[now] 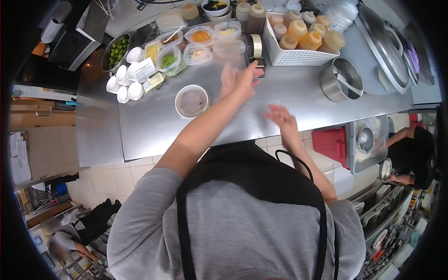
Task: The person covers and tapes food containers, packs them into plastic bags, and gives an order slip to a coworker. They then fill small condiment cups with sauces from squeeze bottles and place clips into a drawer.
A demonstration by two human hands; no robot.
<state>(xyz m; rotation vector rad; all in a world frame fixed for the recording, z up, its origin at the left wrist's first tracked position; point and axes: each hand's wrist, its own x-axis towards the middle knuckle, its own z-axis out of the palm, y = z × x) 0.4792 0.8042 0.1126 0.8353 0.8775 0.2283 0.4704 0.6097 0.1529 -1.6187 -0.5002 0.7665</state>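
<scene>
My left hand (246, 80) reaches over the steel counter, its fingers stretched and apart beside the tape dispenser (261, 70), which holds a roll of tape (255, 45). Whether a fingertip touches the dispenser I cannot tell. My right hand (283, 122) hovers above the counter's front edge, blurred by motion, its fingers loosely spread with nothing visible in them. To the left of my left forearm stands a round white tub (192, 101) with something brownish inside; it looks covered by a clear lid.
Clear containers of chopped food (169, 59), stacked white cups (123, 74) and a bowl of green fruit (119, 52) line the back left. A white basket of sauce bottles (303, 57) and a steel pot (333, 81) stand right. Two other people are nearby.
</scene>
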